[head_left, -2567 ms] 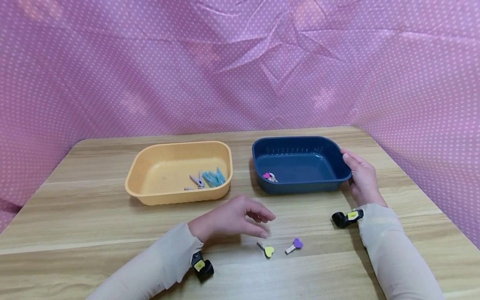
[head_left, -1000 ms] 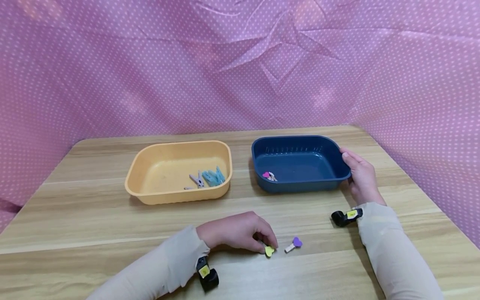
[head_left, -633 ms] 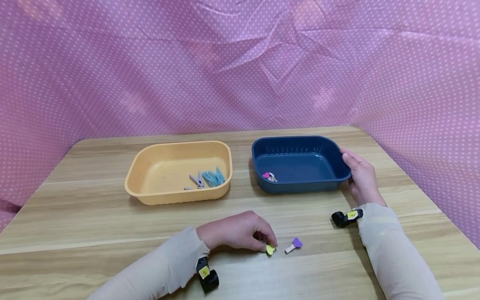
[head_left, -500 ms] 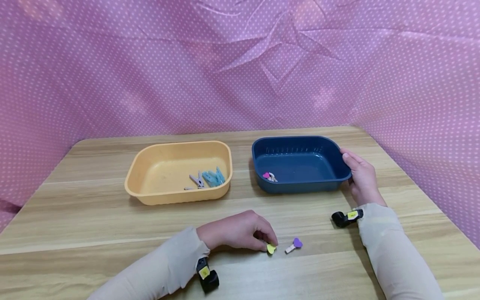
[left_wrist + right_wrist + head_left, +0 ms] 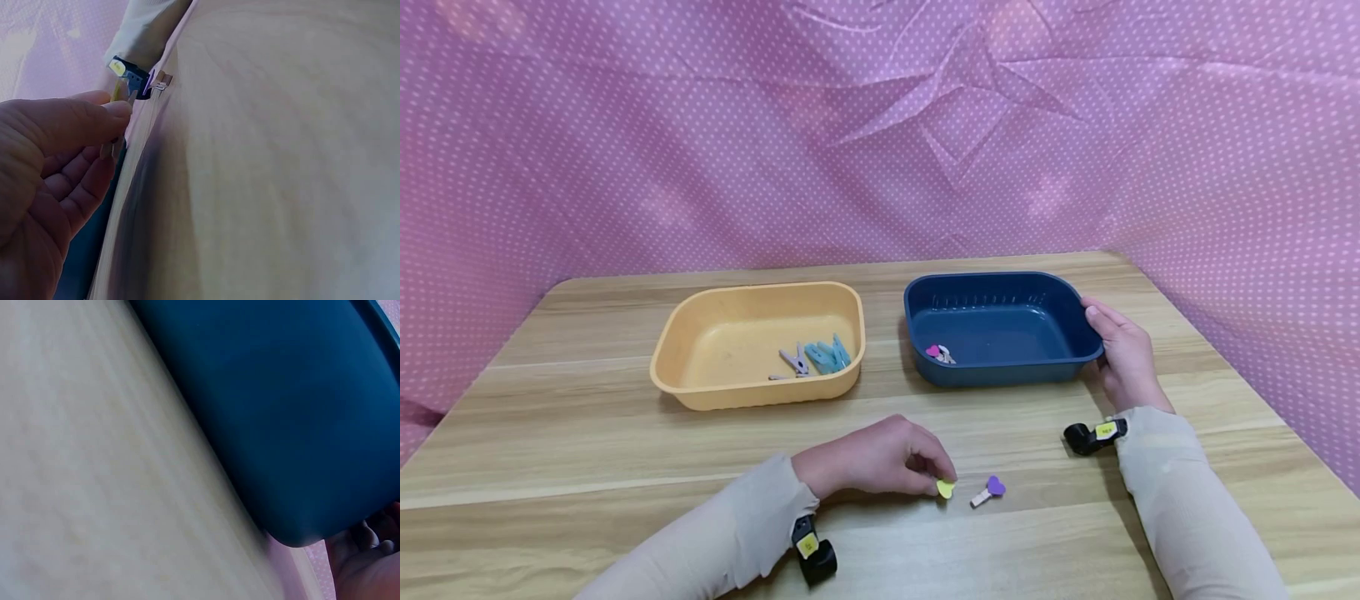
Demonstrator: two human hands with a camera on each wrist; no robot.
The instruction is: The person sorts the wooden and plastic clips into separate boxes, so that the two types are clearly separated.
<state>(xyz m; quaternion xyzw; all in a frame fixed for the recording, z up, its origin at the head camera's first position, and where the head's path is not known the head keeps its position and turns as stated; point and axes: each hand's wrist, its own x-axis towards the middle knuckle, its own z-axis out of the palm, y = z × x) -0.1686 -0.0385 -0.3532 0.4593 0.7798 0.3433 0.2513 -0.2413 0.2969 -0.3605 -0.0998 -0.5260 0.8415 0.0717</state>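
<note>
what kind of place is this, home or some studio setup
Probably a staged recording setup, not a lived-in room: a wooden table walled in by pink dotted cloth, holding only a yellow tray, a blue tray and small clips.

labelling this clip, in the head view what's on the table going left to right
yellow tray → blue and lilac pegs inside it → left hand pinching the yellow heart peg → purple heart peg → blue tray → right hand on its right end

2 bare hands, 2 long sleeves, 2 wrist cameras.
Both sleeves (image 5: pixel 715 542) are pale beige, snug to the wrist; each wrist carries a small black camera (image 5: pixel 814 557) with a yellow label, the other camera (image 5: pixel 1093 435) likewise.
</note>
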